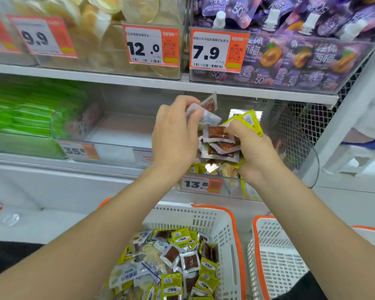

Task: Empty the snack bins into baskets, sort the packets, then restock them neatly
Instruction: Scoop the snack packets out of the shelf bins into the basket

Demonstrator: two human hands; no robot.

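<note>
My left hand (175,135) pinches a couple of small white snack packets (206,109) with brown windows, raised over the clear snack bin (232,187) priced 13.8. My right hand (251,152) grips a thick bunch of packets, white ones with brown windows (219,141) in front and yellow ones (248,120) behind. More yellow packets lie in the bin under my hands. Below, a white basket with an orange rim (223,221) holds a mixed heap of yellow, white and brown packets (173,263).
A second white, orange-rimmed basket (268,256) stands to the right. An emptied clear bin (117,135) sits left of my hands, next to green packets (20,113). The upper shelf carries bins of pale snacks and purple jelly pouches (290,50) behind price tags. Wire mesh closes the right end.
</note>
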